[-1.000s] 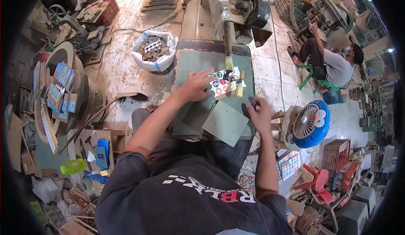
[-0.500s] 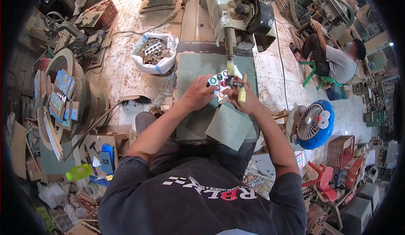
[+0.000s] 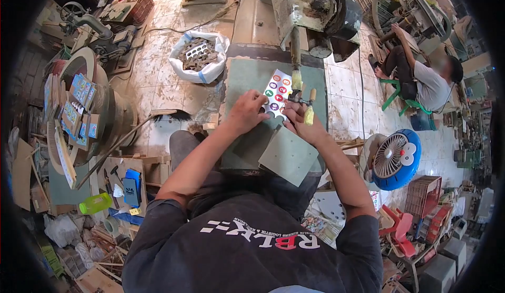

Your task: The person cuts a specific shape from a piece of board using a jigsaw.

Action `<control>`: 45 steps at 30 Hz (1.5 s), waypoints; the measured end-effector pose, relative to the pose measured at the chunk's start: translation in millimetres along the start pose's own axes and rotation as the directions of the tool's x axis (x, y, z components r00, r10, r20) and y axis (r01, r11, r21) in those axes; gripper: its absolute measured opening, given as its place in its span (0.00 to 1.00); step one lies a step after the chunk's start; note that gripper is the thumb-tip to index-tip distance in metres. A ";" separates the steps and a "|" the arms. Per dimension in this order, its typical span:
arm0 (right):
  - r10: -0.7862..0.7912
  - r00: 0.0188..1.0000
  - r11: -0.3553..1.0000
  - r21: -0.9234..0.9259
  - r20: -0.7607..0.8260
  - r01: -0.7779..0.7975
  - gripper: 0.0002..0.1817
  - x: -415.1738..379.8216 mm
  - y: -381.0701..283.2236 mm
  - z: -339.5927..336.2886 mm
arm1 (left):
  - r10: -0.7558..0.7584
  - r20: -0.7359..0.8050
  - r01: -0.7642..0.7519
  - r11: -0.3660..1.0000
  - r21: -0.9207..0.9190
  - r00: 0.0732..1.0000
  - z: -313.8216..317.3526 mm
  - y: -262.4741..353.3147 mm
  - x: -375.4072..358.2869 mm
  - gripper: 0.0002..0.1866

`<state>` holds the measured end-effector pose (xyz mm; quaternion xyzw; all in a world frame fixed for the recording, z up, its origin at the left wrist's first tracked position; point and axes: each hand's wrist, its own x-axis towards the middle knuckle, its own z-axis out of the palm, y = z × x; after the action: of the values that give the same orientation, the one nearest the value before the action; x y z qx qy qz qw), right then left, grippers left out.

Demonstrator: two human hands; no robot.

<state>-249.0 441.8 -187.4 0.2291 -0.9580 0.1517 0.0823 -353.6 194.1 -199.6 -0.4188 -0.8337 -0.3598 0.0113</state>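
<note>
A white number board (image 3: pixel 278 89) with coloured numbered circles lies on the green machine table (image 3: pixel 244 77), its near edge notched with curved cut-outs. My left hand (image 3: pixel 246 114) is bent against the board's left edge, fingertips and thumb touching it. With its fingers on the lower right edge, my right hand (image 3: pixel 306 124) grips the board below the machine's clamp (image 3: pixel 301 99). The upright machine rod (image 3: pixel 295 56) comes down by the board's right side. A grey-green plate with small holes (image 3: pixel 289 156) sits tilted at the table's near edge, just below my right hand.
Beyond the table's left side stands a white sack (image 3: pixel 197 74) of offcuts. Printed boards (image 3: pixel 79 111) are stacked on a round stand at left. A blue fan (image 3: pixel 397 159) is at right. Farther right, a person (image 3: pixel 428 80) sits at another machine.
The number board has turned so its long side points away from me, and more of its printed face shows. My left hand has slid back to its left edge.
</note>
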 end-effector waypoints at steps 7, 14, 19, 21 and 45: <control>0.009 1.000 0.999 0.035 -0.009 -0.009 0.20 -0.7 6.0 10.4 | 0.011 0.024 -0.016 0.970 0.242 1.000 -4.5 17.1 -1.1 0.19; 0.013 1.000 0.999 0.052 -0.015 -0.012 0.19 -3.1 3.0 9.7 | -0.021 -0.167 0.040 0.993 0.107 0.986 13.5 22.3 -5.2 0.18; 0.068 0.998 0.995 0.071 0.019 -0.069 0.18 3.5 3.1 9.0 | -0.087 -0.252 0.108 0.992 0.069 0.964 20.4 29.4 -15.8 0.17; 0.067 0.998 0.994 0.085 0.014 -0.068 0.17 6.1 2.9 8.1 | -0.096 -0.280 0.115 0.992 0.050 0.955 21.4 32.5 -16.7 0.18; 0.550 0.830 0.797 0.357 -0.094 -0.487 0.40 7.2 -14.3 -6.9 | -0.393 -0.312 0.259 0.882 -0.394 0.865 9.5 17.8 -0.2 0.11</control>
<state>-248.2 428.9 -175.7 -0.0488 -0.9339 0.3421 0.0919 -338.2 206.7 -196.2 -0.1866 -0.7998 -0.5691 0.0398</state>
